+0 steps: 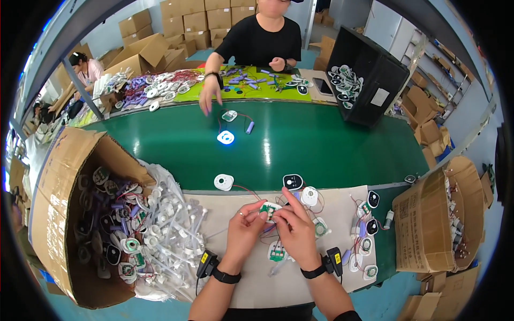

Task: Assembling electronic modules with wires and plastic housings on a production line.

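Between my two hands is a white plastic housing with a green circuit board. My left hand pinches it from the left, thumb on the board. My right hand grips its right side with thumb and fingers, the index finger stretched forward. A red wire runs from the piece toward a white round-cornered cover ahead on the left. Just beyond my right hand lie a black-faced cover and a white cover. Another green board in a housing rests between my wrists, and one more sits beside my right hand.
At the left stands a cardboard box of wired parts, with clear plastic pieces heaped beside it. A row of wired assemblies lies right, before another carton. Across the green belt, a co-worker's hand reaches over a lit unit.
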Demonstrator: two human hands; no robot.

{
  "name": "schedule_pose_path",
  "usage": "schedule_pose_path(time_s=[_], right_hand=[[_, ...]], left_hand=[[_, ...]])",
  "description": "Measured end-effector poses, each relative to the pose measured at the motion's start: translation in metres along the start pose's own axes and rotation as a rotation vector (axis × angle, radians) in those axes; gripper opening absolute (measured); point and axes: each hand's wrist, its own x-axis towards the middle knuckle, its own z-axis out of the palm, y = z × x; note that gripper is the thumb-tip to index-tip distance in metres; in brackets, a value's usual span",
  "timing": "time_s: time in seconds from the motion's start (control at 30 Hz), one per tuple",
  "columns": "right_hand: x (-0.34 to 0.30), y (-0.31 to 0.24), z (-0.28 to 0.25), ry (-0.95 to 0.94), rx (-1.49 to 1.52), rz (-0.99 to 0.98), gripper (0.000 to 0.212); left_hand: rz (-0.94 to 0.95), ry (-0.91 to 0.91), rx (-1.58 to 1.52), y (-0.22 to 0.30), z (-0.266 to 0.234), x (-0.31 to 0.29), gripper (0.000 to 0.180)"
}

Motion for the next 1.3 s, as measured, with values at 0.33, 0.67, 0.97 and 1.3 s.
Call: schedule_pose_path(time_s=[0.33,0.67,0.97,1.3], right_hand=[[0.001,0.007,0.000,0.009,-0.022,0.021,0.009],[-0.006,0.012,0.001,0.023,0.093,0.063,0.011],[0.003,0.030,-0.009,-0.148,0.397,0.144,0.064],[0.004,0.022,-0.034,-0.379,0.690,0.222,0.081]], left_hand=[[0.004,-0.021,0.061,0.001,0.007,0.002,0.033],[0.013,-0.002,0.085,-0.008,0.002,-0.003,0.034],[0.051,-0.024,-0.043,0.016,0.002,0.002,0.038],[0.281,-0.021,0.340,0.079,0.040,-0.016,0.031]])
